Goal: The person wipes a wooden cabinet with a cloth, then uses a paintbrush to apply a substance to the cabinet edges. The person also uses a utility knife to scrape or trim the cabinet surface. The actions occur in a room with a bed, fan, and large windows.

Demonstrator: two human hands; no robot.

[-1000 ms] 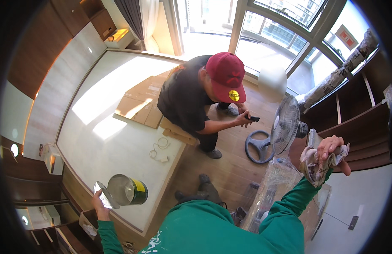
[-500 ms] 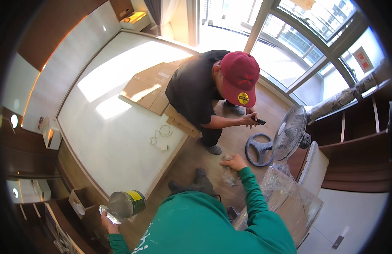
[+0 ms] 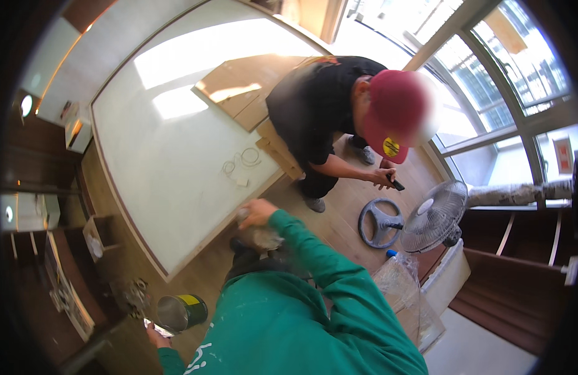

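one blurred rag (image 3: 265,239) — partly hidden — hangs from the right fingers (image 3: 251,216).

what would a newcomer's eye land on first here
Likely first is the dark red cloth cap on the co-worker in a black shirt, bent over right of centre. Below it stands a fan with a round grey wire cage. At lower left, the left hand grips a shiny silver piece beside a round metal can with a green and yellow label.
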